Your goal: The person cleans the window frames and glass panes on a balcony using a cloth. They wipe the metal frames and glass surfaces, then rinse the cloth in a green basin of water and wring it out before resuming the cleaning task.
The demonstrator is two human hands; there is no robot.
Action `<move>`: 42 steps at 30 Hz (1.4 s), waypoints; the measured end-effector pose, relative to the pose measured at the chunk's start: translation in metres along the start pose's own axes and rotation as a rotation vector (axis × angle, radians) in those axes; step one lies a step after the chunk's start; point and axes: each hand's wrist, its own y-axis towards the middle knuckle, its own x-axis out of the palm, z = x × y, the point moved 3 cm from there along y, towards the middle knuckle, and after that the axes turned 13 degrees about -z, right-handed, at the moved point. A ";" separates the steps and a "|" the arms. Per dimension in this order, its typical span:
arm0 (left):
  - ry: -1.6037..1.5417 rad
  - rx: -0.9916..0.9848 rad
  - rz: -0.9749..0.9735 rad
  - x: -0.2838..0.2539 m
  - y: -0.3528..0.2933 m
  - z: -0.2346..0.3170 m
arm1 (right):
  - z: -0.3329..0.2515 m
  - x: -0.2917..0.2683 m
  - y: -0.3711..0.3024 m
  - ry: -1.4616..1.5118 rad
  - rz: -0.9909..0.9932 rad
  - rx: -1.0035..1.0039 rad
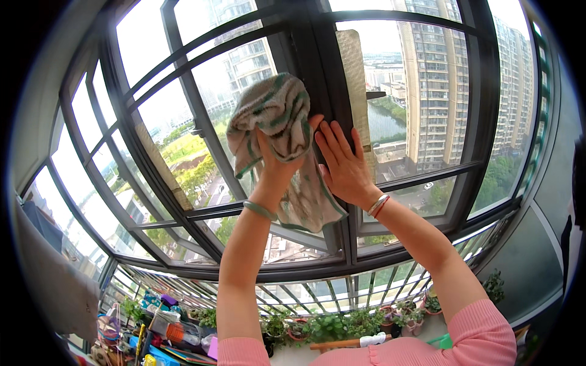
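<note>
My left hand (282, 156) grips a bunched white towel (271, 110) with green stripes. The towel lies against the window beside the dark upright frame (326, 67), and its loose end hangs below my wrist. Most of my left fingers are hidden by the cloth; a fingertip shows at its right side. My right hand (345, 160) rests on the dark frame just right of the towel, fingers stretched out, holding nothing. A pale bangle (260, 210) circles my left wrist, and a silver bangle with a red cord (379, 205) my right.
Dark-framed window panes curve around me, with window handles (376, 94) on the frames. Below runs a metal railing (317, 297) with potted plants (329, 327) along it. Mixed household items (177, 332) are piled at lower left. Hanging fabric (52, 268) is at far left.
</note>
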 end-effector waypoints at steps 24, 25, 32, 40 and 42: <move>-0.190 0.010 0.137 -0.004 0.071 -0.034 | -0.002 0.030 -0.028 -0.156 -0.061 -0.049; -0.166 0.003 0.141 -0.003 0.070 -0.034 | -0.002 0.030 -0.028 -0.136 -0.061 -0.052; -2.830 -0.214 -0.019 0.029 0.081 -0.045 | -0.004 0.031 -0.030 -0.182 -0.055 -0.062; -3.124 -0.188 0.061 0.031 0.068 -0.039 | -0.001 0.029 -0.028 -0.156 -0.060 -0.055; -3.165 -0.171 0.047 0.032 0.068 -0.040 | -0.002 0.030 -0.029 -0.135 -0.060 -0.055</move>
